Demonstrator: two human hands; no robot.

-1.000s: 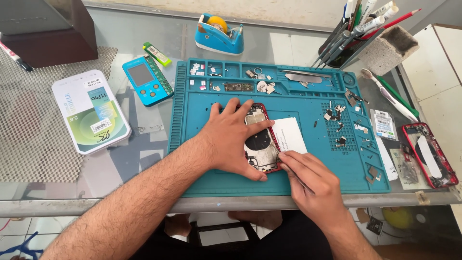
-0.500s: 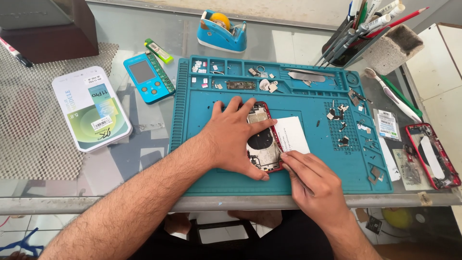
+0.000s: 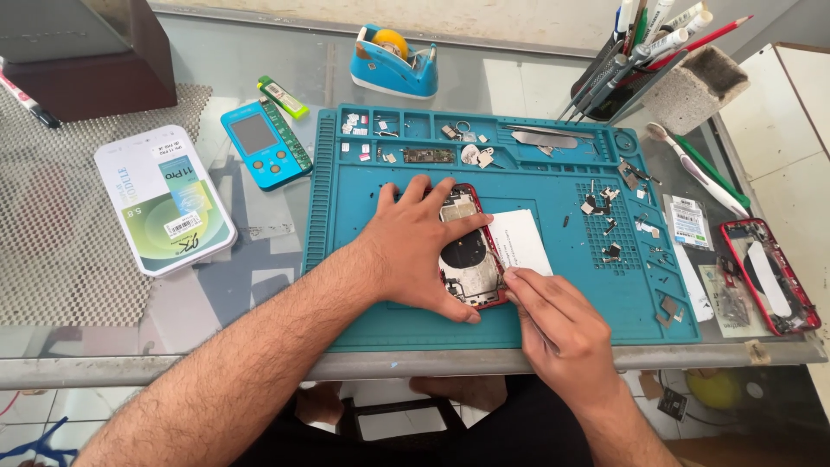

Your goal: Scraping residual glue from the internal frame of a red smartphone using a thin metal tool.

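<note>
Left hand (image 3: 415, 251) lies flat and spread over the opened red phone chassis (image 3: 471, 259), palm pressing it to the teal repair mat (image 3: 363, 259); thumb runs along the lower edge, fingers fan toward the top of the frame. Not a closed grasp, a hold-down. Right hand (image 3: 558, 324) has fingers bunched at the chassis's lower right edge, fingertips (image 3: 514, 281) touching the rim; whether they pinch a small tool or part I cannot tell.

Chassis sits mid-frame, slightly left of the mat's centre, internals facing up, with a white paper slip (image 3: 523, 242) tucked beside its right side.

Change over the last second: very little. Both hands keep the same contact points; the frame shifts only slightly with the head. Judgement: work at that lower right edge is ongoing, fine and slow.

Left forearm enters from lower left, diagonal; right forearm rises from bottom centre, wrist bent inward.

Outward: small screws and brackets (image 3: 605, 207) on the mat's right half, a second red phone frame (image 3: 769, 277) at right edge, blue tester device (image 3: 264, 143) and white box (image 3: 164, 199) at left, tape dispenser (image 3: 393, 60) top centre, pen holder (image 3: 631, 60) upper right.
</note>
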